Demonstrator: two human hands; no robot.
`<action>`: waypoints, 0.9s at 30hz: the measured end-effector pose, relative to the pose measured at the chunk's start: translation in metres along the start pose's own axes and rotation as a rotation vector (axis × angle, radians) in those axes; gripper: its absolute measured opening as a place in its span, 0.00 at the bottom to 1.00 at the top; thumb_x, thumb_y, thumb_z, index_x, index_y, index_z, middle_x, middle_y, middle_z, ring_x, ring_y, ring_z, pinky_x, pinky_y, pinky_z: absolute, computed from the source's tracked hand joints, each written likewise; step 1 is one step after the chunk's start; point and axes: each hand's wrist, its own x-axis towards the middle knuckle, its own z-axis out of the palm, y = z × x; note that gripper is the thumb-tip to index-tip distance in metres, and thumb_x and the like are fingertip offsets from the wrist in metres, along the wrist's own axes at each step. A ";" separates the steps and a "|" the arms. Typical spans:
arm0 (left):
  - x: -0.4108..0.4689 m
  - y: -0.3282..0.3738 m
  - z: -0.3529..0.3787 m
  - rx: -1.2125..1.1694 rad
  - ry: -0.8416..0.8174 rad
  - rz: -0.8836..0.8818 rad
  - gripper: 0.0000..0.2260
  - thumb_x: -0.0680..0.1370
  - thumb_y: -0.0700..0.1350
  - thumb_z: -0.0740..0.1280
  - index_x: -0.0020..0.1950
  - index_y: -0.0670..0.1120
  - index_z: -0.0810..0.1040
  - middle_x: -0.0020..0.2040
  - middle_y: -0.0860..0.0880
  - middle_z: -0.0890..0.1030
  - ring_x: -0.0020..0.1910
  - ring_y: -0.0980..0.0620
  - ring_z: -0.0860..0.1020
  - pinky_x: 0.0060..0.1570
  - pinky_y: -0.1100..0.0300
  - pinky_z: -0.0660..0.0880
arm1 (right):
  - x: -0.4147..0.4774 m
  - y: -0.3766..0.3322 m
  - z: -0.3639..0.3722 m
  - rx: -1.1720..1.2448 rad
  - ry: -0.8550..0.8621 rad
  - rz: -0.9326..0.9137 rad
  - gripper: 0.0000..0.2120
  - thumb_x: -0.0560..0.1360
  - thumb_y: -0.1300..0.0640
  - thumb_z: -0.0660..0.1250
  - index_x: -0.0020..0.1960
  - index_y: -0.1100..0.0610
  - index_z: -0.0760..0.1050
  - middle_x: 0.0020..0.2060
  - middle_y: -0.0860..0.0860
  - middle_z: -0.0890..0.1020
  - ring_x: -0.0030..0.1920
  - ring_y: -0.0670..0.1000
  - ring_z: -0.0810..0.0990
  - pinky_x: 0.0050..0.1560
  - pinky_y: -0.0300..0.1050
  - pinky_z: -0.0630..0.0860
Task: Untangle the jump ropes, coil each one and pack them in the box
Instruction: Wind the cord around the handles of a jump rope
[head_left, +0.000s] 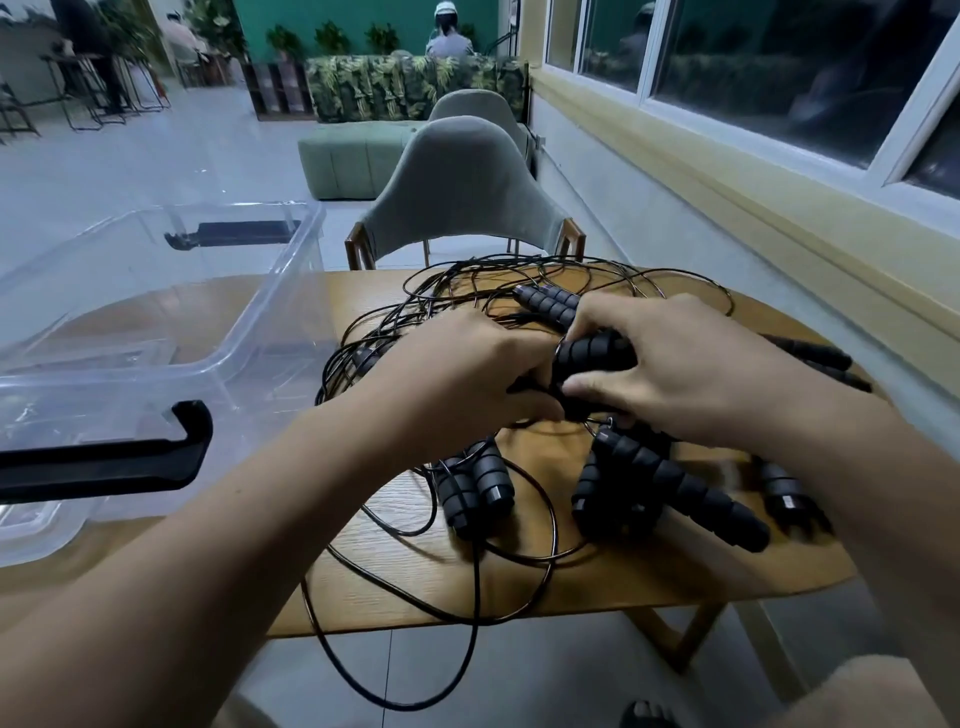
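Though both hands are in the pile, the job looks barely begun: the thin black jump ropes (467, 291) lie as one knot on the oval wooden table (649, 571), w/ some cord hanging off the near edge. Right hand (691, 374) is wrapped round one ribbed black foam handle (592, 356); left hand (467, 374) pinches cord just beside it. The clear plastic box (270, 291) at left holds no rope yet — so untangling, coiling & packing all remain, I'd judge.
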 end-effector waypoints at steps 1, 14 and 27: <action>0.000 0.002 0.000 0.002 -0.012 0.015 0.15 0.72 0.58 0.80 0.42 0.49 0.81 0.30 0.54 0.75 0.30 0.51 0.69 0.29 0.55 0.65 | 0.000 0.003 -0.001 -0.003 -0.060 -0.012 0.13 0.76 0.42 0.77 0.55 0.44 0.77 0.43 0.44 0.83 0.46 0.46 0.80 0.46 0.48 0.77; 0.001 0.020 -0.017 -0.251 -0.048 0.125 0.18 0.72 0.61 0.77 0.41 0.47 0.80 0.33 0.55 0.72 0.33 0.56 0.68 0.33 0.68 0.62 | -0.013 0.032 -0.025 0.501 -0.620 -0.208 0.12 0.79 0.49 0.75 0.60 0.50 0.81 0.54 0.58 0.86 0.51 0.70 0.85 0.50 0.78 0.79; -0.001 0.027 -0.027 -0.147 0.129 0.137 0.18 0.87 0.55 0.62 0.53 0.43 0.84 0.42 0.51 0.81 0.36 0.46 0.77 0.34 0.50 0.75 | -0.018 0.039 -0.029 1.235 -0.804 -0.211 0.19 0.75 0.55 0.80 0.59 0.59 0.76 0.43 0.57 0.82 0.32 0.54 0.81 0.27 0.45 0.78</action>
